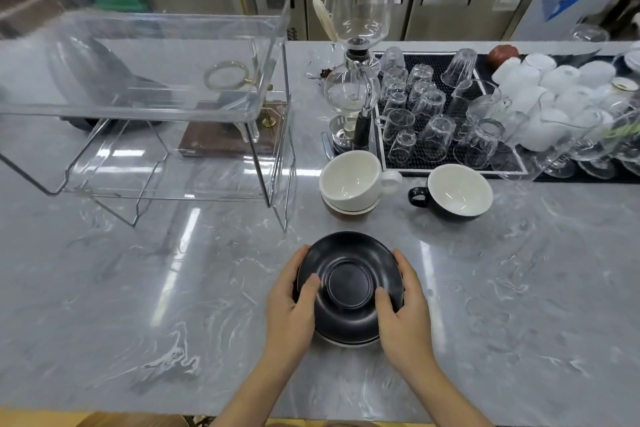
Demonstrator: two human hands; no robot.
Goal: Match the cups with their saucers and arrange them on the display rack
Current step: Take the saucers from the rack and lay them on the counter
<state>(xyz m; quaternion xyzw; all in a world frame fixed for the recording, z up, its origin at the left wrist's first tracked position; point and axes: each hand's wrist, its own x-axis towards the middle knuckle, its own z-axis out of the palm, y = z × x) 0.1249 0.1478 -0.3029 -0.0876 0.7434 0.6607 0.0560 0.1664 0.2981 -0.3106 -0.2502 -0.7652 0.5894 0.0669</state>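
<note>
Both forearms reach forward and angle in toward each other. The left hand [291,298] and right hand [405,302] face one another, fingers curled around opposite edges of a black saucer [349,284], thumbs on top.

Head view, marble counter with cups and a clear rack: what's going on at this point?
A person grips a black saucer with both hands, the left hand and right hand on opposite edges, low over the counter. It sits atop a stack; a white rim shows beneath. Behind it stand a white cup, stacked on other crockery, and a black cup with a white inside. The clear display rack to the left holds no cups or saucers yet.
</note>
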